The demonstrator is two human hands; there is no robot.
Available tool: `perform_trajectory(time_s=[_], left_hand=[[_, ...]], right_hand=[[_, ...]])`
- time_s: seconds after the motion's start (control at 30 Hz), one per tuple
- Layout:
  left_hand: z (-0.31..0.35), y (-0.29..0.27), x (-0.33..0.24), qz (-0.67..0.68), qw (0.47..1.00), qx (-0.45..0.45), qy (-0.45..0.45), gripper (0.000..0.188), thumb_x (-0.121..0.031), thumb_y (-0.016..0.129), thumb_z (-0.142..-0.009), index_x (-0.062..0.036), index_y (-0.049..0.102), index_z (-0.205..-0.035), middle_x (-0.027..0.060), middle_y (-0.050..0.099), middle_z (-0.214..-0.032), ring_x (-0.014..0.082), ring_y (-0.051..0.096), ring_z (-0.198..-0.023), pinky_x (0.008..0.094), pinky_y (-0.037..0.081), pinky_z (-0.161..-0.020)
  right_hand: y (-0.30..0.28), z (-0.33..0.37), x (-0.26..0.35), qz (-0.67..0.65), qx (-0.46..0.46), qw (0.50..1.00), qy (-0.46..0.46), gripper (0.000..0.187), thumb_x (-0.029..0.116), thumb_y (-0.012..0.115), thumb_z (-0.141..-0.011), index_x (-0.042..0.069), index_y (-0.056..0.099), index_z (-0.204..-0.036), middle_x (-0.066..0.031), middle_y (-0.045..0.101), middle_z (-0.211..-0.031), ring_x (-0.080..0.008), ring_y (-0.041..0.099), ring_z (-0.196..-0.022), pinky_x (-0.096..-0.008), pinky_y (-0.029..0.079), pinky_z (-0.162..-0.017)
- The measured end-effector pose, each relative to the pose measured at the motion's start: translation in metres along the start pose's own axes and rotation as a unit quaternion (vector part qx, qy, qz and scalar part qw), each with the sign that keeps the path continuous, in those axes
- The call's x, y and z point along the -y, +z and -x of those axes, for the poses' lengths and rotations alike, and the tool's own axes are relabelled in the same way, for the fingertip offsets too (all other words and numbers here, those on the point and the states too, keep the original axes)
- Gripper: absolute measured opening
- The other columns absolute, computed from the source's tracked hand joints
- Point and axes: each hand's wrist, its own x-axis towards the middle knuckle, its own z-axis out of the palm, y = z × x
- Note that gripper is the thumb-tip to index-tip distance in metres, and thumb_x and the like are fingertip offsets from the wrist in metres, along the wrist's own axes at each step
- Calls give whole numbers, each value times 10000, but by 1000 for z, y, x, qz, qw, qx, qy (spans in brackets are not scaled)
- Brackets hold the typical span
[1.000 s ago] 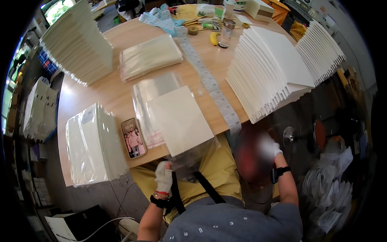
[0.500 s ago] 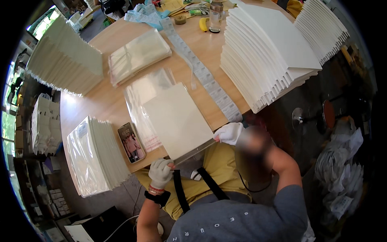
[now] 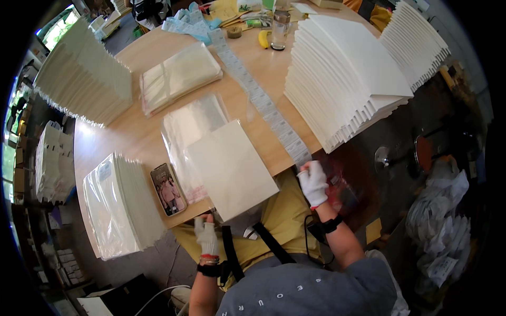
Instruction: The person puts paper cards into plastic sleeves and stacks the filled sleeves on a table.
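Observation:
A pale flat board lies on clear plastic sleeves in front of me, its near corner jutting past the table edge. My left hand, in a white fingerless glove, is just below that corner and apart from it. Motion smears its fingers. At the table's front edge, my gloved right hand is closed at the near end of a long strip of printed labels. The strip runs back across the table. Fingers hide its very end.
Wrapped boards and a phone are on the left. A bundle of clear sleeves lies behind. Tall white stacks stand at right, another stack far left. A glass and a banana are at the back.
Both hands have come off the board's near edge. My right hand has moved to the end of the label strip; my left has dropped slightly toward me.

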Motion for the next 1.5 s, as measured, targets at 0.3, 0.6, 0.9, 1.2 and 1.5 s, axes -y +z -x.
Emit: perform_trajectory(time_s=[0.3, 0.6, 0.9, 1.2, 1.5], left_hand=[[0, 102, -115, -54, 928, 369, -15, 292, -233, 577, -890, -26, 590, -1095, 54, 615, -867, 155, 584, -825, 273, 464, -720], [-4, 210, -103, 184, 862, 397, -254, 284, -189, 645, -853, -145, 434, -667, -51, 380, -566, 68, 311, -438, 238, 239, -389], [-14, 225, -93, 139, 890, 390, -194, 170, -227, 588, -886, -72, 553, -827, -27, 474, -641, 87, 391, -510, 232, 319, -468], [-4, 75, -66, -93, 966, 164, 175, 259, -122, 591, -854, 23, 558, -1066, 68, 553, -798, 162, 516, -702, 301, 442, -654], [9, 6, -12, 173, 966, 81, -176, 187, -60, 531, -895, -14, 487, -1072, 36, 538, -933, 163, 563, -923, 308, 522, -781]], right_hand=[[-38, -45, -19, -67, 254, 955, 136, 122, 117, 546, -810, 10, 565, -867, -134, 639, -784, -222, 633, -749, -313, 487, -677], [-75, -51, 7, -51, 279, 948, -144, 187, 10, 586, -749, -12, 646, -925, -150, 632, -857, -266, 614, -757, -326, 498, -696], [-94, -49, 66, -42, 71, 947, -310, 198, -45, 660, -623, 30, 639, -804, -106, 636, -947, -306, 576, -975, -382, 455, -864], [110, -142, 71, -102, 275, 956, -26, 192, 183, 526, -837, 52, 637, -922, -142, 656, -886, -287, 624, -832, -364, 478, -732], [168, -146, 75, -34, 314, 948, -28, 213, 204, 536, -821, 65, 612, -964, -153, 657, -867, -312, 622, -850, -398, 484, -728]])
